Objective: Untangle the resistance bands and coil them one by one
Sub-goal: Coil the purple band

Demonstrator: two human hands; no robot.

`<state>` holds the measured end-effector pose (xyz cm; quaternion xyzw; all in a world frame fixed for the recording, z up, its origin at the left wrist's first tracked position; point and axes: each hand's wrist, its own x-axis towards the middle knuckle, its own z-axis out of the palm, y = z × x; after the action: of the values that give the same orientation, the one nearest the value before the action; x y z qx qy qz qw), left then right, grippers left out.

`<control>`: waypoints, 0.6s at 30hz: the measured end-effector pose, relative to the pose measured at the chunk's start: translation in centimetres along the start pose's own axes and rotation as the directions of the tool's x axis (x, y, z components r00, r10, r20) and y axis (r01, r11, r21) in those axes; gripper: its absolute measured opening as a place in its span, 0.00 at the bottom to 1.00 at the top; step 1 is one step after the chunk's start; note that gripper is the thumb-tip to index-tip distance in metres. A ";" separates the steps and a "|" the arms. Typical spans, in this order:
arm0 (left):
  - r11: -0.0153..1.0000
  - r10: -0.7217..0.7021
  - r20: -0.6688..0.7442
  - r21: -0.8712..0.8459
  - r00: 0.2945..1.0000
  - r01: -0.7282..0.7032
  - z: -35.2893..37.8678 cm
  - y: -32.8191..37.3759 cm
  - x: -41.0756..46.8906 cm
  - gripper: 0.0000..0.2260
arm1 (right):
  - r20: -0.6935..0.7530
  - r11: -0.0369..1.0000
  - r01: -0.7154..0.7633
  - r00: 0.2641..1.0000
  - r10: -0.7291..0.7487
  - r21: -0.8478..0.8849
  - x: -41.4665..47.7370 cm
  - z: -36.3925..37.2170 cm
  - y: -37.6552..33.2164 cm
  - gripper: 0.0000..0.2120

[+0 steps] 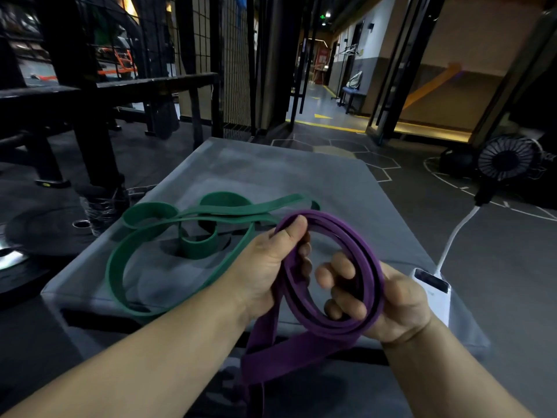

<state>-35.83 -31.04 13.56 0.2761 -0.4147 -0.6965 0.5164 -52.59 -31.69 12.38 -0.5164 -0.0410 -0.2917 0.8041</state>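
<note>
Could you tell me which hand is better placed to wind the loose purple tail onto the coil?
Left, probably: the tail hangs below the left hand, while the right hand holds the coil.

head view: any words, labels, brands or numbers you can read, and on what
No text is readable.
Green ceiling sign: too small to read.
Red poster down the corridor: blurred.
Power bank screen: dark, nothing legible.
Purple band and green band: no print visible.
</note>
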 end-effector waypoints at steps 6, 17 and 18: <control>0.990 -0.140 0.149 0.014 0.979 0.139 -1.2 -0.4 0.1 0.33 | -0.157 0.993 0.112 0.982 -0.103 0.049 -0.1 -0.4 -0.9 0.15; 0.979 -0.200 0.152 -0.004 0.968 0.203 -1.8 -0.3 0.6 0.24 | -0.075 0.995 0.100 0.992 -0.100 -0.011 0.4 -0.3 -1.3 0.23; 0.978 -0.204 0.169 0.003 0.964 0.207 -1.8 -0.5 0.6 0.27 | -0.094 0.994 0.105 0.990 -0.104 0.006 0.5 -0.3 -1.3 0.22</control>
<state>-34.79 -32.03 12.25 0.2539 -0.4207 -0.7702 0.4066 -52.92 -32.55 13.48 -0.4951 -0.0318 -0.3569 0.7915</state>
